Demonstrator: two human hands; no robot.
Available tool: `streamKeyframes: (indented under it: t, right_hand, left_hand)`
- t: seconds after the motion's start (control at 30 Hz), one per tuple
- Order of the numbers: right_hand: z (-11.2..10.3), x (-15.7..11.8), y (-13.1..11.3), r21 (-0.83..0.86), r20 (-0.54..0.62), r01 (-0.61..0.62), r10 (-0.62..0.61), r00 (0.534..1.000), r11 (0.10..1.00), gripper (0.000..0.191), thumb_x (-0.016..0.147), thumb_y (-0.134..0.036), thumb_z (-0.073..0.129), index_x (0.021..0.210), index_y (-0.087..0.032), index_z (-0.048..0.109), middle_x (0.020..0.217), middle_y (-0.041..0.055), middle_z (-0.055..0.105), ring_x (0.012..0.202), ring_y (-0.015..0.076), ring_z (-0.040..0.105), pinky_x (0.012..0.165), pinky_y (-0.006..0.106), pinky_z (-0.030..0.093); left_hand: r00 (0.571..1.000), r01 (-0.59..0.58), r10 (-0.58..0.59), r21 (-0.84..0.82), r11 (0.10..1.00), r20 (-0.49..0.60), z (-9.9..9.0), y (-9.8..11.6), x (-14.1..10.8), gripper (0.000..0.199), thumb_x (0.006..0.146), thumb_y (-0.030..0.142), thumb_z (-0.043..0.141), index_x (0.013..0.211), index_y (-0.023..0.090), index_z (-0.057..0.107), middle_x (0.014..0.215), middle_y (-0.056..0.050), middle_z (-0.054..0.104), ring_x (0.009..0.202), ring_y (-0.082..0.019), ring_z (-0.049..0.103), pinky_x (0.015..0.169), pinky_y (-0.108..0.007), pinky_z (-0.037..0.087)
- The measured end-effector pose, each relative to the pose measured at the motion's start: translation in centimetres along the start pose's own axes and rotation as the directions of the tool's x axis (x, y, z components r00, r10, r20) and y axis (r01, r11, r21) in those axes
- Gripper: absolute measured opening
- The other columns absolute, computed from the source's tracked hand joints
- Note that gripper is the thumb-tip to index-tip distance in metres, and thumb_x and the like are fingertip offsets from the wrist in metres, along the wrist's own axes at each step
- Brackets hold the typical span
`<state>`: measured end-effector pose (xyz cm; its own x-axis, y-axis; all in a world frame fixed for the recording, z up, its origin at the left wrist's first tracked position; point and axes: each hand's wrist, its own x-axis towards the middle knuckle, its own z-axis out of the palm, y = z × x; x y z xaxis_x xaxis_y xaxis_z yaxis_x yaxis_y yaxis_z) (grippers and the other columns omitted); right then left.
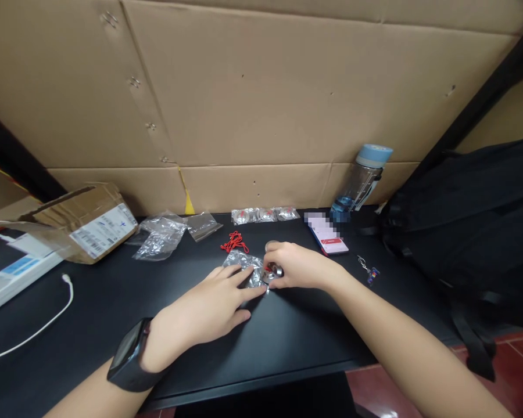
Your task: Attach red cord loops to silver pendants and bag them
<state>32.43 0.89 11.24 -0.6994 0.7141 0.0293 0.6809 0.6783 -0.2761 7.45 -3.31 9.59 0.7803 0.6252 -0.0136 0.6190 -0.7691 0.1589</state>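
Observation:
My left hand (211,305) lies palm down on the black table, fingers spread. Its fingertips press on a crumpled clear plastic bag (240,259). Just right of those fingertips, my right hand (300,266) grips a small round silver metal piece (271,274) with red on it, at the bag's right end. Its exact kind is partly hidden by the fingers. A tangle of red cord (235,242) sits just behind the bag. Farther back, flat silver discs in clear wrappers (265,215) form a row near the cardboard wall.
At the left are an opened cardboard box (82,220), a white power strip (21,276), a white cable (65,313) and loose plastic bags (161,235). On the right stand a phone (325,232), a water bottle (361,183), a keychain (369,271) and a black backpack (470,226).

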Motion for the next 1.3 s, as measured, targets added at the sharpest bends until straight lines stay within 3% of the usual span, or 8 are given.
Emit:
streamKeyframes:
  t: [0.17,0.37,0.6,0.8,1.0,1.13,1.3]
  right_hand:
    - [0.0,0.4,0.2,0.052,-0.013,0.018,-0.017,1.000,0.998,0.030,0.071,-0.034,0.089,0.091,-0.017,0.075,0.089,0.0044,0.065,0.079,0.0181,0.061,0.068,0.026,0.043]
    - [-1.1,-0.2,0.4,0.092,0.046,0.051,-0.055,0.997,0.994,0.027,0.072,-0.021,0.086,0.098,-0.018,0.078,0.089,0.0040,0.066,0.077,0.0166,0.062,0.069,0.026,0.046]
    - [-1.0,0.2,0.2,0.159,0.025,0.147,-0.152,0.988,0.976,0.025,0.077,-0.018,0.083,0.101,-0.015,0.077,0.091,0.0057,0.069,0.081,0.0174,0.063,0.075,0.028,0.049]
    - [-0.5,0.5,-0.2,0.187,-0.025,0.132,-0.130,0.991,0.973,0.024,0.078,-0.028,0.085,0.096,-0.015,0.077,0.087,0.0056,0.069,0.079,0.0170,0.064,0.074,0.027,0.050]
    - [-0.8,0.3,0.1,0.205,0.030,0.186,-0.196,0.980,0.961,0.023,0.081,-0.006,0.073,0.102,-0.017,0.077,0.092,0.0046,0.072,0.084,0.0159,0.064,0.079,0.026,0.049]
    - [-0.6,0.4,0.4,0.152,-0.024,0.130,-0.128,0.991,0.980,0.019,0.081,-0.017,0.080,0.099,-0.018,0.076,0.089,0.0042,0.069,0.081,0.0160,0.063,0.073,0.025,0.047]
    - [0.6,0.7,0.0,0.121,-0.130,-0.011,0.027,0.991,0.993,0.028,0.077,-0.024,0.085,0.101,-0.020,0.072,0.094,0.0025,0.067,0.074,0.0129,0.059,0.066,0.023,0.042]
  left_hand:
    - [0.999,0.012,-0.013,0.018,1.000,0.030,-0.3,0.1,0.1,0.061,0.092,0.032,0.065,0.149,0.047,0.046,0.160,-0.005,0.043,0.143,-0.038,0.043,0.113,-0.056,0.038]
    - [0.999,0.008,-0.009,0.022,1.000,0.049,-0.6,0.3,0.2,0.057,0.093,0.034,0.064,0.147,0.045,0.049,0.157,-0.008,0.047,0.142,-0.037,0.045,0.113,-0.056,0.039]
    - [0.997,0.018,-0.019,0.010,1.000,0.070,-0.7,0.3,0.2,0.054,0.094,0.031,0.062,0.145,0.046,0.052,0.162,-0.006,0.040,0.145,-0.037,0.041,0.113,-0.056,0.039]
    - [0.993,0.027,-0.025,-0.017,0.999,0.115,-1.3,0.3,0.1,0.059,0.091,0.028,0.063,0.146,0.046,0.051,0.165,-0.002,0.034,0.149,-0.035,0.036,0.117,-0.057,0.034]
    - [0.994,0.016,-0.013,-0.033,0.999,0.111,-1.4,-0.1,0.1,0.059,0.090,0.029,0.065,0.145,0.047,0.052,0.164,-0.001,0.035,0.145,-0.036,0.041,0.114,-0.055,0.038]
    - [0.998,-0.022,0.025,-0.049,0.999,0.062,-1.0,-0.5,-0.1,0.060,0.090,0.021,0.061,0.144,0.046,0.053,0.165,0.001,0.035,0.147,-0.033,0.040,0.116,-0.053,0.038]
    - [0.999,-0.042,0.042,-0.073,0.996,0.006,-0.7,-0.8,-0.3,0.062,0.089,0.015,0.058,0.143,0.046,0.054,0.165,0.001,0.033,0.148,-0.032,0.038,0.118,-0.052,0.035]
